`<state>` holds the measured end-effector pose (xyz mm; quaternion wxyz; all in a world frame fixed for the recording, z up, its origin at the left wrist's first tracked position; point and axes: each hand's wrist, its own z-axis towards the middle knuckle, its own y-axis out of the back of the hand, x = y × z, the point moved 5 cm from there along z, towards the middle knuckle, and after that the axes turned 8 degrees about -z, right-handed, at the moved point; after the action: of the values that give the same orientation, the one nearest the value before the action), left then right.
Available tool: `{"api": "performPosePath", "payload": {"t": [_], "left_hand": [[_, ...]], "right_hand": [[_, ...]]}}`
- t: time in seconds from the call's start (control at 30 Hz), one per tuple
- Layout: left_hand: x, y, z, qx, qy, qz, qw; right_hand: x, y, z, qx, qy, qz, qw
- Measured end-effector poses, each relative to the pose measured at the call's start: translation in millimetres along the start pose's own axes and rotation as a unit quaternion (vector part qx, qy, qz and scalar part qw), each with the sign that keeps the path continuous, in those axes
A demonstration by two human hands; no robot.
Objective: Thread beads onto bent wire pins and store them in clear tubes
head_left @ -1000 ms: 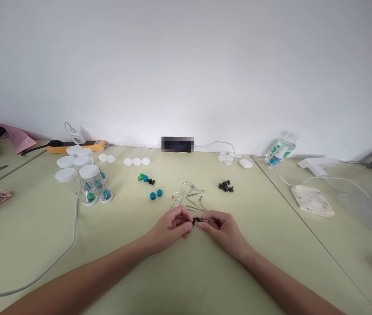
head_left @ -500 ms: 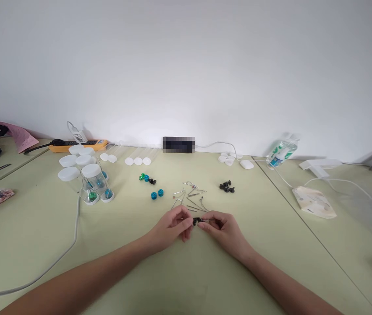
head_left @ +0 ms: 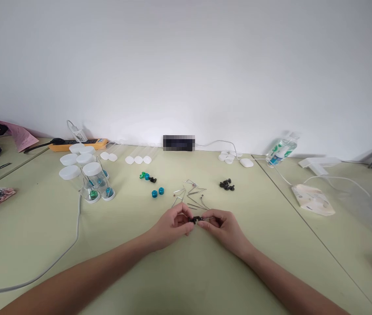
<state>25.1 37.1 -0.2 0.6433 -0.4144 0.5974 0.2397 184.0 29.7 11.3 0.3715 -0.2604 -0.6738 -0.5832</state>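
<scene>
Between my two hands is a small black part (head_left: pixel 196 219), held over the table (head_left: pixel 186 271). My left hand (head_left: pixel 174 225) pinches its left end. From the right, my right hand (head_left: pixel 224 225) grips a thin metal rod (head_left: pixel 208 218) that meets the black part. Just beyond my fingers lie several thin bent metal rods (head_left: pixel 196 192). Two blue knobs (head_left: pixel 158 192) sit to the left of the rods, with a small group of green, blue and black pieces (head_left: pixel 147 176) behind them. Several black knobs (head_left: pixel 227 185) are bunched to the right.
Clear jars with white lids (head_left: pixel 93 169) stand at left, before an orange power strip (head_left: pixel 97 144). Clear tubes (head_left: pixel 139 159) lie near the wall. White caps (head_left: pixel 227 156), a bottle (head_left: pixel 282 151) and a packet (head_left: pixel 313 199) are at right; a grey cable (head_left: pixel 74 243) crosses the left.
My left fingers have closed in slightly around the left end of the black part, which shows a little more. My right hand has barely moved.
</scene>
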Motion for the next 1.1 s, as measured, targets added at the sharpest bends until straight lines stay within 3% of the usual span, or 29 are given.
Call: {"api": "performPosePath", "payload": {"t": [0.43,0.8,1.1], "left_hand": [[-4.7,-5.7,-1.2,0.013,-0.007,-0.014,1.0],[-14.1,7.1,-10.6,-0.066,0.009,-0.001,0.998],[-11.5,13.8,-6.6,0.024,0.066,0.027,0.997]], "right_hand": [[3.0,-3.2,-0.6,-0.011,-0.001,0.029,1.0],[15.6,-14.4,6.0,-0.038,0.026,0.04,0.998],[9.1,-13.4,3.7,-0.027,0.017,0.062,0.998]]}}
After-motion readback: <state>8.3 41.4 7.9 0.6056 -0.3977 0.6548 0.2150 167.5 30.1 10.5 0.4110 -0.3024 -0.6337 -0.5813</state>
